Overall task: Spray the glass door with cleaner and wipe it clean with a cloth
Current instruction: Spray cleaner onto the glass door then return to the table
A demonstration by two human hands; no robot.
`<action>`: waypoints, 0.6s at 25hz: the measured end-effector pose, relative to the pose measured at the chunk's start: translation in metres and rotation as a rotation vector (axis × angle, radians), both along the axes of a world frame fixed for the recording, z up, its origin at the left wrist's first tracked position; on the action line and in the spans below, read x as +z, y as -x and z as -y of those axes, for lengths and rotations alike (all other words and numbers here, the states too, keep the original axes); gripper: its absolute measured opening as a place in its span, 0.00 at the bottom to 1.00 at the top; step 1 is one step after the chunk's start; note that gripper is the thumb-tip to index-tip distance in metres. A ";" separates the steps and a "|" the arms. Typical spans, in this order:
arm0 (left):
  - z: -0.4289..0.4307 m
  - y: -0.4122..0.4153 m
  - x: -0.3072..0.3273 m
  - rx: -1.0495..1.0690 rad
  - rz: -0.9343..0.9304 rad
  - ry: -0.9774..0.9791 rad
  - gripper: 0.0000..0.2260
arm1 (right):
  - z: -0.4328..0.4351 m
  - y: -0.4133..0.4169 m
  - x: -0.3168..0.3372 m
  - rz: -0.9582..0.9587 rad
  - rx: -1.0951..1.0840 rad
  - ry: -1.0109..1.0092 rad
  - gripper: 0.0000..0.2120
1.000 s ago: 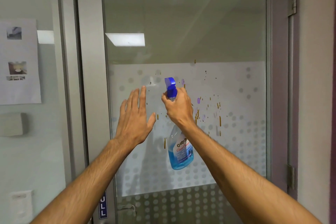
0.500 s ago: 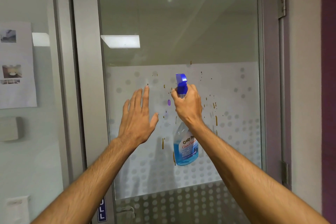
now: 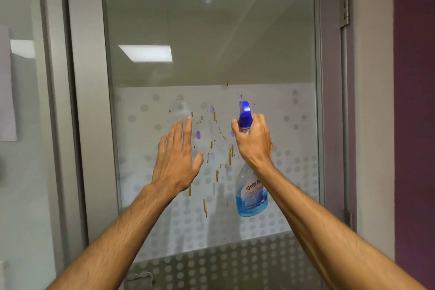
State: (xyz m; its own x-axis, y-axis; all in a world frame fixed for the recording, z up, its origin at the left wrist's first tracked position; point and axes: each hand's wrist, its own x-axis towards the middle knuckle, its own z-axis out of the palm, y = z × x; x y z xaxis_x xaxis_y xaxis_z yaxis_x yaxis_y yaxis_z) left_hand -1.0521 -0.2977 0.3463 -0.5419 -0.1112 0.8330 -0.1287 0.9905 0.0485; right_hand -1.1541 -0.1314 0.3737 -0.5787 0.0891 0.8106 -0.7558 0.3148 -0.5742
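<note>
The glass door fills the middle of the view, with a frosted dotted band across its lower half. Brown drips and purple spots stain the glass between my hands. My right hand grips the neck of a clear spray bottle holding blue cleaner, its blue nozzle pointing at the door. My left hand is raised flat near the glass, fingers spread, holding nothing. No cloth is in view.
A grey metal frame borders the door on the left, with a glass side panel beyond it. Hinges and a purple wall lie to the right. A door handle shows at the bottom.
My right hand and the spray bottle have shifted rightwards across the door, uncovering more stains between my hands. My left hand stays raised and open.
</note>
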 end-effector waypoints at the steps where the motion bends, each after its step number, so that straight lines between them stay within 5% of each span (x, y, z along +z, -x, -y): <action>1: -0.003 0.002 0.000 0.004 0.002 0.002 0.39 | -0.005 0.003 -0.004 -0.002 0.007 0.008 0.10; 15: -0.045 0.018 -0.047 0.103 0.110 0.010 0.40 | -0.029 0.023 -0.111 0.094 0.193 -0.081 0.13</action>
State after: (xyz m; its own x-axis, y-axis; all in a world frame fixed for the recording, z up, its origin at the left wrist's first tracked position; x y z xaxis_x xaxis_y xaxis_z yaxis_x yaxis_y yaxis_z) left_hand -1.0704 -0.2530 0.2989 -0.6162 -0.1632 0.7705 -0.2338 0.9721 0.0189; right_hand -1.1769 -0.1027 0.2631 -0.6522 -0.0938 0.7522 -0.7508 0.2171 -0.6238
